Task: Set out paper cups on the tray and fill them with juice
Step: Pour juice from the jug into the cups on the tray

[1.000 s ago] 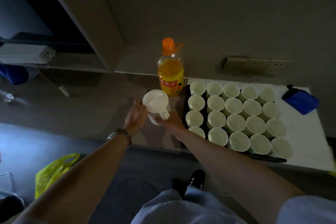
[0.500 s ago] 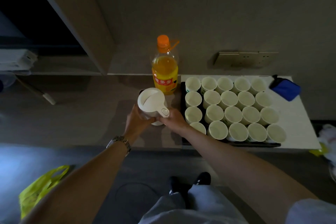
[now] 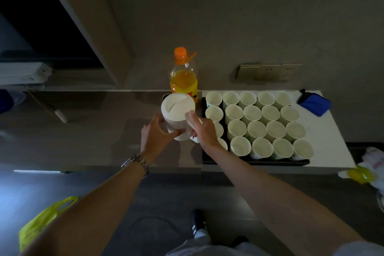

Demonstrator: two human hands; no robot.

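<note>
While the cups (image 3: 254, 112) are all lined up in rows on the black tray (image 3: 255, 161) and look dry so far, the person has both hands on a white jug (image 3: 177, 108) with a lid, which stands upright on the counter (image 3: 93, 131) just left of the tray. Left hand (image 3: 154, 134) is wrapped around the jug's body from the near-left side, grip curled onto it. Right hand (image 3: 202, 131) has its fingers curled round the handle on the jug's right side, thumb up near the lid. The juice bottle (image 3: 183, 75) stands just behind the jug, orange cap on, maybe half full. So the thing that matters: the tray lies to the right of the jug, on the right hand's side, and the bottle sits straight back from both hands. My guess is the lid has to come off first so juice can go from bottle to jug. It's dim in here, so I can't tell whether the jug has anything in it.
</note>
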